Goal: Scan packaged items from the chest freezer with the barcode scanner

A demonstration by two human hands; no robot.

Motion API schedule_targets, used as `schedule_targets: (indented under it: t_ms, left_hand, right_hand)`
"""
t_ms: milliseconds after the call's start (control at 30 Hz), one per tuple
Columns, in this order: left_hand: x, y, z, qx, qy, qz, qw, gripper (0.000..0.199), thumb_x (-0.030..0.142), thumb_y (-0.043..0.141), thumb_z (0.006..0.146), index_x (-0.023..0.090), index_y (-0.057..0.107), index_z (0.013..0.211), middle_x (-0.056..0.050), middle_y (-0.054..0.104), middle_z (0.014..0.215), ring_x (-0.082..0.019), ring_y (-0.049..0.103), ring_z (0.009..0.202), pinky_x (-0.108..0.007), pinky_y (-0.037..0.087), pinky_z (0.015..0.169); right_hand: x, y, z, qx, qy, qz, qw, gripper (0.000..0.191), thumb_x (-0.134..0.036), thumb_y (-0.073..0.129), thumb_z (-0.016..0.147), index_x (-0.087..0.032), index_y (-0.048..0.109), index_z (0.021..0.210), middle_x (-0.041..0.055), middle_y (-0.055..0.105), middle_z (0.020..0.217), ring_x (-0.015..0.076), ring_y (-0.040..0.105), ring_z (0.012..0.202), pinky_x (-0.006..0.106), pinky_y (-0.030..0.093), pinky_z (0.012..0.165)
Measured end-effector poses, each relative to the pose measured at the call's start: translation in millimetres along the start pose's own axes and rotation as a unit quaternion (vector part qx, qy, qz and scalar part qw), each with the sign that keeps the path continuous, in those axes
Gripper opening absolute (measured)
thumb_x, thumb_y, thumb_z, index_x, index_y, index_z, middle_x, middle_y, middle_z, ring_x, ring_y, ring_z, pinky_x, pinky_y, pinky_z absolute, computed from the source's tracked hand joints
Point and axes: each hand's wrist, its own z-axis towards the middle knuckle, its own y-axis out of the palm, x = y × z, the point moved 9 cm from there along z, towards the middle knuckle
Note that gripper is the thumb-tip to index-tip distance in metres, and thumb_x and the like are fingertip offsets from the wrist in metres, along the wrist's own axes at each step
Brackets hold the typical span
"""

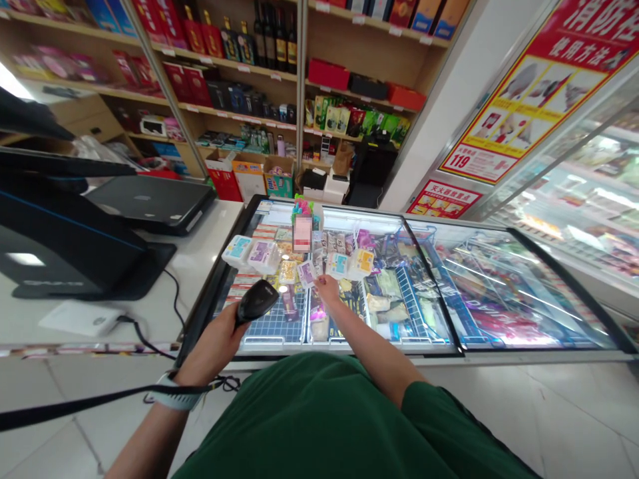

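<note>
My left hand (215, 340), with a pale watch on the wrist, is closed around the handle of a black handheld barcode scanner (258, 299). The scanner's head points right, over the glass top of the freezer. In my right hand (327, 293), the fingers are closed on the edge of a small white-and-purple pack (305, 273). To its left is a little yellow tub (288, 271). White packs with a blue label (237, 250) and a purple label (263, 255) stand further left. On the right are another blue-labelled pack (337, 265) and a yellow-labelled pack (361, 262).
A glass-topped chest freezer (434, 286) stretches right, with baskets of packaged food inside. At left, the counter (200, 263) carries a black monitor stand (74, 239) and a white box (82, 318) with a cable. Stocked shelves (239, 66) stand behind.
</note>
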Motion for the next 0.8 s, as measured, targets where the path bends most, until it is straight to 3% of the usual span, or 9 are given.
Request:
schedule_targets:
  t_ms: [167, 333, 800]
  left_hand:
    - [9.8, 5.3, 6.1, -0.015, 0.018, -0.011, 1.000, 0.042, 0.035, 0.045, 0.083, 0.015, 0.050, 0.119, -0.018, 0.067, 0.116, -0.029, 0.065, 0.109, -0.041, 0.049, 0.094]
    - [24.1, 8.3, 10.1, -0.030, 0.026, 0.001, 0.999, 0.037, 0.036, 0.046, 0.082, 0.017, 0.051, 0.114, -0.015, 0.069, 0.109, -0.030, 0.067, 0.104, -0.040, 0.050, 0.089]
    - [39.9, 15.1, 10.5, -0.044, 0.048, -0.006, 0.998, 0.038, 0.033, 0.045, 0.085, 0.015, 0.050, 0.118, -0.017, 0.065, 0.115, -0.031, 0.063, 0.109, -0.043, 0.048, 0.093]
  right_hand:
    - [-7.8, -24.4, -11.2, 0.014, -0.015, -0.017, 1.000, 0.019, -0.028, 0.063, 0.081, -0.019, 0.070, 0.096, 0.0016, 0.072, 0.082, 0.0162, 0.068, 0.073, 0.026, 0.052, 0.070]
    - [-14.1, -38.3, -22.6, 0.019, -0.025, 0.004, 1.000, 0.023, -0.027, 0.062, 0.081, -0.018, 0.071, 0.100, 0.0028, 0.073, 0.081, 0.0179, 0.068, 0.072, 0.027, 0.053, 0.069]
    - [-18.3, -42.3, -32.5, 0.021, -0.048, -0.005, 0.999, 0.019, -0.026, 0.063, 0.081, -0.020, 0.070, 0.098, 0.0021, 0.073, 0.087, 0.0176, 0.067, 0.080, 0.029, 0.052, 0.078]
